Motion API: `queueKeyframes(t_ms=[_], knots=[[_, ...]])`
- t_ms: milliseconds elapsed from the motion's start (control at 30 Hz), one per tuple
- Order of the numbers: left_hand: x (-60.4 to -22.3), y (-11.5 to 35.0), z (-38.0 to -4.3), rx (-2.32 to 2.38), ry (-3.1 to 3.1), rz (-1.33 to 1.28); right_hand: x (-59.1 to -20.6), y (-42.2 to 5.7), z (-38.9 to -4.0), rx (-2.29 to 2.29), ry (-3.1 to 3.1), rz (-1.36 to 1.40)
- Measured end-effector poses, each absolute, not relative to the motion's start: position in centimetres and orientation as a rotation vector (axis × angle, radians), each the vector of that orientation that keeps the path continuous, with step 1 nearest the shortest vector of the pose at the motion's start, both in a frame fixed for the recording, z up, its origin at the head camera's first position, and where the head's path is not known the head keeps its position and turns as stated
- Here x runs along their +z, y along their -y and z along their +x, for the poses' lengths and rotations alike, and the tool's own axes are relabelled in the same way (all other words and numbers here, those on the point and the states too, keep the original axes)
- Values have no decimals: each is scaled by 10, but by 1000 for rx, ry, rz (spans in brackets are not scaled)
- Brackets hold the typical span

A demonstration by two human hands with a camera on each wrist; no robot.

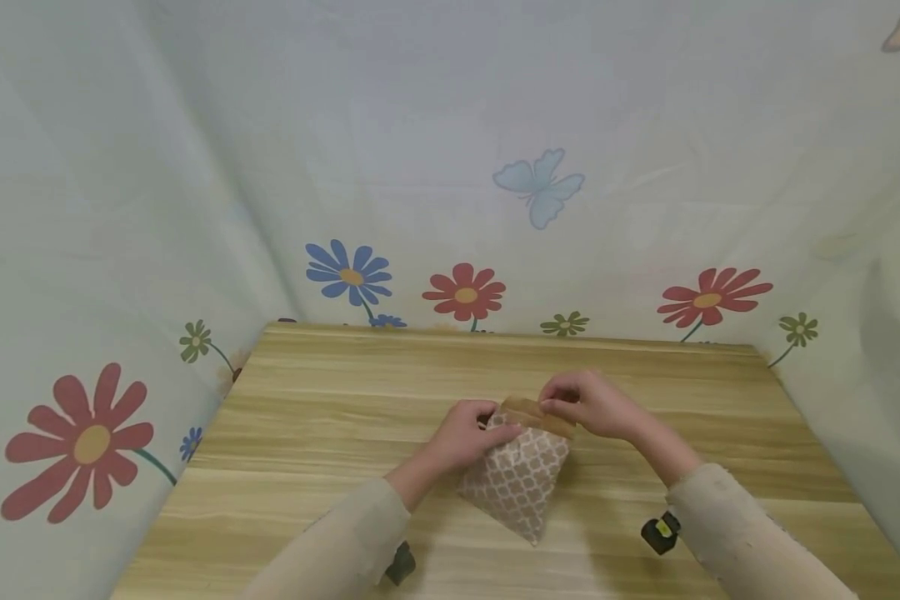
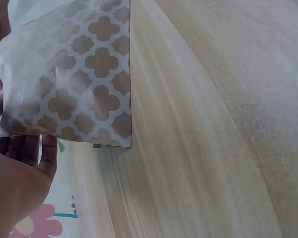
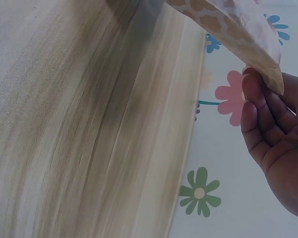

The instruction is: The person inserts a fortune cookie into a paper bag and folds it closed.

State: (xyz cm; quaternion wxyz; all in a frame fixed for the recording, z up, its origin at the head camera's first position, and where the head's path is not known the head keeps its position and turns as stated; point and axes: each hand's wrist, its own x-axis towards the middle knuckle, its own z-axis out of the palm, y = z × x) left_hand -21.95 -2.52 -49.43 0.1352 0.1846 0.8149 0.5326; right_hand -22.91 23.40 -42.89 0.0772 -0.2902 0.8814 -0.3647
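A brown paper bag [image 1: 521,479] with a white quatrefoil pattern is held tilted over the wooden table, its plain brown mouth at the top. My left hand [image 1: 471,433] grips the bag's upper left side, thumb on the front and fingers behind. In the left wrist view the patterned face of the bag [image 2: 84,74] shows large, with the left hand [image 2: 20,178] at its edge. My right hand [image 1: 591,406] pinches the brown rim at the upper right. The right wrist view shows the right hand [image 3: 280,129] with thumb and forefinger on a corner of the paper. The bag's inside is hidden.
The wood-grain table [image 1: 330,392] spreads beneath both hands. Behind and beside it hangs a pale cloth [image 1: 390,125] printed with flowers and butterflies. A small black device [image 1: 660,533] sits by the right sleeve, and another dark one [image 1: 401,563] by the left.
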Motion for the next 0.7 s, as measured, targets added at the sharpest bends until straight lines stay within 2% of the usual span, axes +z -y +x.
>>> queueKeyframes(t_ms=[333,700], knots=[[-496,25,-220,1520,-2390,532,-438,-237,-228,-1152,-2669,-815],[-506,26,-221,1694,-2438,334,-471,-244,-194,-1523,-2508,-439]])
